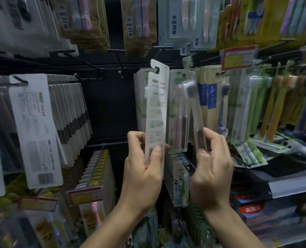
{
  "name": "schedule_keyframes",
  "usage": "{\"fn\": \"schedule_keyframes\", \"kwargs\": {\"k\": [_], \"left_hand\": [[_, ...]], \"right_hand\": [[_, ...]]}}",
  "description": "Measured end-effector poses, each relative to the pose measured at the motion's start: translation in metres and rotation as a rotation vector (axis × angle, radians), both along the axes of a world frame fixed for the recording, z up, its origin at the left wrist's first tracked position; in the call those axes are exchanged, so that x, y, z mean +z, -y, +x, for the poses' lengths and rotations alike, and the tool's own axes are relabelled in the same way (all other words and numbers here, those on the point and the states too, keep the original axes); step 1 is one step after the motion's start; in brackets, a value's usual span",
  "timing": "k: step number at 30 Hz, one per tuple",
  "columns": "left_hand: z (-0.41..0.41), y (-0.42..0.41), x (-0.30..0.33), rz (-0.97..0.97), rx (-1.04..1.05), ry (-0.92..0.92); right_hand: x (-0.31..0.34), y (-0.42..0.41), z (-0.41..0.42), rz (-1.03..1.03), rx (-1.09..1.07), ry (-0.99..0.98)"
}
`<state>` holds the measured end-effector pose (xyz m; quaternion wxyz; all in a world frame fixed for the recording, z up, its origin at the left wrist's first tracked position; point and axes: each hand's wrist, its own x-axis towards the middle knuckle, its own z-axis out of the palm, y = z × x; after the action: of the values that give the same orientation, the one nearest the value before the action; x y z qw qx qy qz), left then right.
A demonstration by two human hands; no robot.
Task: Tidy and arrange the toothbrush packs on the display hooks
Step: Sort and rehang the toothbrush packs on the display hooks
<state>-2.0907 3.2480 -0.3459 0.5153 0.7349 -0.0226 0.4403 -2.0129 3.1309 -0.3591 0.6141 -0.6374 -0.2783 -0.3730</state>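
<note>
From the head camera, both hands are up at the display wall, each with a pack in its grasp. The left hand point(145, 165) pinches the bottom end of a long, flat toothbrush pack point(156, 111), thumb pressed across its printed white card back, fingers curled behind; the pack stands nearly upright, its notched hang tab at the top, right by a black wire hook point(156, 68) and the row of like packs point(139, 101) hanging there, though whether the tab is on the hook I cannot tell. The right hand point(211, 163) grips the lower end of a second pack point(193, 104), a clear glossy plastic blister, edge-on and blurred, with a dark-bristled brush head showing through near the top. Between the two hands hangs a pack with green leaf print point(175, 113). Off to the left, stiff white card-backed packs point(36, 129) fan out in a dense row on their hook. To the right, a red-and-yellow price tag point(238, 57) sits above green and orange-handled brushes point(273, 104). Low down, a grey metal shelf edge point(291, 183) juts out.
</note>
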Motion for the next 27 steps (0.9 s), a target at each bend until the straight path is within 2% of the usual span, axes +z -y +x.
{"fn": "schedule_keyframes", "kwargs": {"k": [11,17,22,27], "left_hand": [[0.0039,-0.0017,-0.0016,0.049,-0.005,0.081],[0.0016,-0.0038,-0.0017,-0.031,-0.094,0.050],[0.0040,-0.0029,-0.0033,-0.071,0.001,0.000],[0.0039,-0.0049,-0.0032,-0.156,0.068,0.042]], "right_hand": [[-0.0019,-0.0059,-0.0049,-0.014,0.061,-0.015],[-0.0021,-0.0079,-0.0088,0.003,0.071,-0.057],[-0.0019,-0.0080,-0.0090,0.068,0.082,-0.117],[-0.0018,-0.0071,-0.0060,0.134,0.118,-0.187]]}}
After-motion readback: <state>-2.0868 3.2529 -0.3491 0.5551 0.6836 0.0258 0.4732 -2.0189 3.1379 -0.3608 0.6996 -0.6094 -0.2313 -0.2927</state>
